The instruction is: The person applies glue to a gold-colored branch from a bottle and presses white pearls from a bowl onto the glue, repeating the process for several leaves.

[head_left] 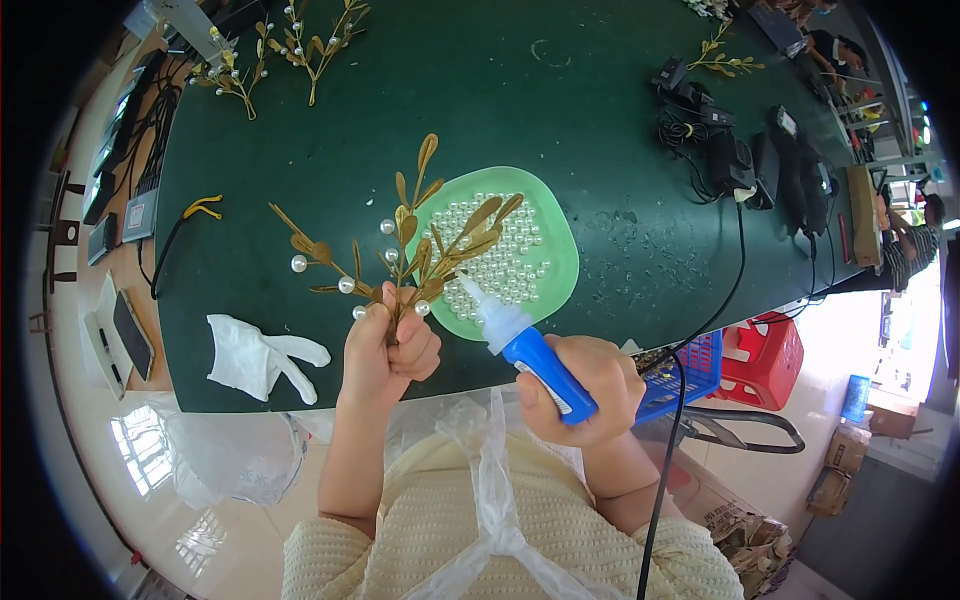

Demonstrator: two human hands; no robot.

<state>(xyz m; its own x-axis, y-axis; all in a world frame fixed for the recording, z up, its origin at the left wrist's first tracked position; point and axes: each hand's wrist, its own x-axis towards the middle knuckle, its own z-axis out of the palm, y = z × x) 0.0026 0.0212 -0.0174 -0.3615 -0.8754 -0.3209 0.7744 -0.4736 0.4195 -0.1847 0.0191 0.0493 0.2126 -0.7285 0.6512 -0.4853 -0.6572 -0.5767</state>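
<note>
My left hand (392, 350) pinches the stem of a gold leaf branch (407, 232), which rises upright and spreads its twigs. Several white pearl beads sit on its left and middle twigs. In my right hand (590, 390) is a blue glue bottle (549, 373) with a pale translucent nozzle, tilted up and left. The nozzle tip is close to a leaf on the branch's right side; whether they touch I cannot tell. Behind the branch lies a light green plate (562, 250) covered with loose pearl beads (515, 240). The branch partly hides the plate.
A white glove (245, 357) lies at the table's near left. Gold branches with pearls (315, 50) rest at the far left, another gold branch (725, 58) at the far right. Black power adapters (730, 160) and cables occupy the right side; one cable (672, 420) hangs past my right arm.
</note>
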